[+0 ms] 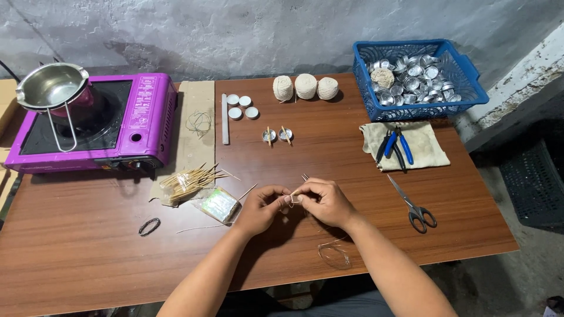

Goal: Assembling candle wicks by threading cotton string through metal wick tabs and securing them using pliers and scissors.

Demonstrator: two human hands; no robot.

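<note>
Pinching together above the middle of the wooden counter (106, 246), the left hand (262, 206) and the right hand (324, 201) meet fingertip to fingertip, both closed on a pair of thin wooden sticks (298, 189) whose ends poke up between them; a pale bit of string seems to be held there too, though it is too small to tell for sure. Just below the right forearm a loop of thin wire (335, 253) lies on the counter.

Left of the hands lie a heap of wooden sticks (187, 182) and a small clear packet (219, 205), with a dark rubber band (149, 226) farther left. A purple portable stove (94, 126) stands at the left end, carrying a steel pot (51, 86) with a wire handle. Toward the back of the counter are four white tealights (242, 106), a white rod (225, 119), two metal cups with sticks laid across them (277, 135) and three balls of cream twine (305, 87). On the right, a blue basket (470, 88) holds many empty metal cups, blue-handled pliers (395, 147) rest on a beige cloth (429, 149), and scissors (412, 205) lie near the right hand.
</note>
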